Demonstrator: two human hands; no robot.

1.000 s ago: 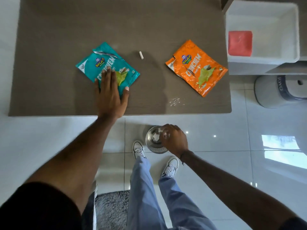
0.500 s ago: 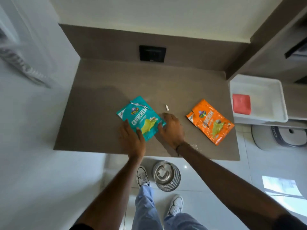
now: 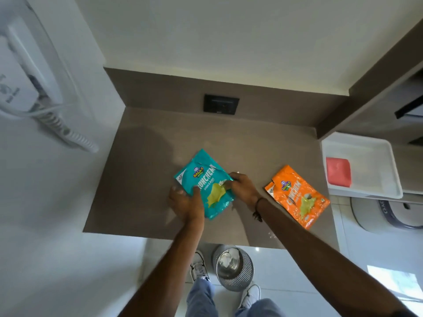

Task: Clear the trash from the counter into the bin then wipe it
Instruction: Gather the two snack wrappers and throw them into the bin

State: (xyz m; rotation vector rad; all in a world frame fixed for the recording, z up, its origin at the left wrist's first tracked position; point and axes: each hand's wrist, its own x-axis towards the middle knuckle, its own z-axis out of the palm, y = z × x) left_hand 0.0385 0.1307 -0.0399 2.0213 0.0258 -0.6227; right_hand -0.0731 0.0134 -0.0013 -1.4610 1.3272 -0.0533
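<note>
A teal chip packet (image 3: 207, 186) is lifted off the brown counter (image 3: 146, 170), tilted toward me. My left hand (image 3: 185, 202) grips its lower left edge and my right hand (image 3: 241, 187) grips its right edge. An orange chip packet (image 3: 297, 199) lies flat on the counter to the right, apart from both hands. A round metal mesh bin (image 3: 233, 268) with crumpled paper inside stands on the floor below the counter's front edge, between my shoes. Crumbs (image 3: 272, 235) lie near the front edge. The small white scrap seen before is hidden behind my right hand.
A white tray (image 3: 366, 145) holding a red cloth (image 3: 338, 171) sits on a shelf to the right. A black wall socket (image 3: 221, 104) is on the backsplash. A white wall phone (image 3: 27, 88) hangs at the left. A round grey appliance (image 3: 389, 213) stands on the floor at right.
My right hand came up from the bin to the teal packet. Both hands now hold the packet, raised off the counter. The camera has tilted up.
</note>
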